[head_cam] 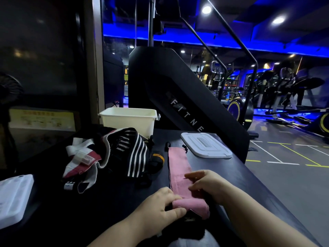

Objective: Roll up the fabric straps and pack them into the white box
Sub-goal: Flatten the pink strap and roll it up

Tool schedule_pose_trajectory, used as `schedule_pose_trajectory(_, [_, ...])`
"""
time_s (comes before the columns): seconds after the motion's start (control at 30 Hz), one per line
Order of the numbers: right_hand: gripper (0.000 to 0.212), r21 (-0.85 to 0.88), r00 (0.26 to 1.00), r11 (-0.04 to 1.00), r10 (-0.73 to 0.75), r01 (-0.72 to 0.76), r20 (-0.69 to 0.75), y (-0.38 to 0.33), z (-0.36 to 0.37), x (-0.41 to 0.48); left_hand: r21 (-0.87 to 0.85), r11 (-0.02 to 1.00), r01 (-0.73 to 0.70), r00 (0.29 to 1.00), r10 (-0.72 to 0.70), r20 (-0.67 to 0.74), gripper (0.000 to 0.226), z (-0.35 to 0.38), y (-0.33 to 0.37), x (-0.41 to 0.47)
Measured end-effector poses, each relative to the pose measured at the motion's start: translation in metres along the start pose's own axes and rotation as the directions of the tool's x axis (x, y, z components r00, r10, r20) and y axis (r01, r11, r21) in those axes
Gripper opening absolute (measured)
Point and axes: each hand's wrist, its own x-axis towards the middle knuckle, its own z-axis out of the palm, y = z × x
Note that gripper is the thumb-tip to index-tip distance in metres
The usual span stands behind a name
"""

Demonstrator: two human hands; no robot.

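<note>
Left hand [160, 205] pinches the long pink fabric strap's [178, 166] near end; right hand [209, 186] presses it flat. Roll tightly, edges aligned.

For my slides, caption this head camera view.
Left hand pinches the pink strap at its rolled end, right hand rests on it; white box stands behind.
</note>
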Motion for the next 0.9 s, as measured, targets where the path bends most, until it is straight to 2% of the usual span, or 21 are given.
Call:
schedule_pose_trajectory(0.17, [0.045, -0.058, 0.993, 0.994, -0.099, 0.095, -0.064, 0.002, -0.004, 0.004, 0.005, 1.000, -0.029, 0.999, 0.029, 0.023, 0.029, -0.001, 0.001, 0.001])
schedule_pose_trajectory(0.3, [0.044, -0.163, 0.982, 0.974, -0.174, 0.160, -0.079, 0.002, -0.001, 0.009, 0.022, 1.000, -0.011, 1.000, 0.011, 0.013, 0.037, 0.000, -0.001, 0.003])
schedule_pose_trajectory(0.4, [0.045, -0.226, 0.977, 0.960, -0.192, 0.167, -0.093, 0.003, 0.004, 0.013, 0.127, 0.992, -0.015, 1.000, 0.013, 0.020, 0.036, 0.000, -0.001, 0.007])
schedule_pose_trajectory(0.5, [0.039, -0.373, 0.969, 0.917, -0.206, 0.144, -0.133, 0.002, 0.002, 0.015, 0.129, 0.992, 0.009, 1.000, -0.011, 0.014, 0.034, -0.002, -0.005, 0.014])
schedule_pose_trajectory(0.57, [0.036, -0.402, 0.969, 0.905, -0.207, 0.137, -0.136, 0.003, 0.000, 0.016, 0.146, 0.989, 0.035, 0.998, -0.041, 0.037, 0.033, -0.004, -0.008, 0.020])
schedule_pose_trajectory(0.7, [0.028, -0.532, 0.964, 0.838, -0.225, 0.118, -0.141, 0.006, -0.007, 0.019, 0.065, 0.991, 0.113, 0.991, -0.118, 0.064, 0.047, -0.008, -0.003, 0.032])
schedule_pose_trajectory(0.8, [0.021, -0.636, 0.950, 0.764, -0.270, 0.111, -0.159, 0.008, -0.013, 0.017, -0.084, 0.970, 0.228, 0.968, -0.216, 0.132, 0.050, -0.008, -0.003, 0.037])
schedule_pose_trajectory(0.9, [0.013, -0.499, 0.938, 0.849, -0.296, 0.173, -0.178, 0.000, -0.020, -0.003, -0.101, 0.950, 0.297, 0.944, -0.276, 0.180, 0.052, -0.009, -0.002, 0.043])
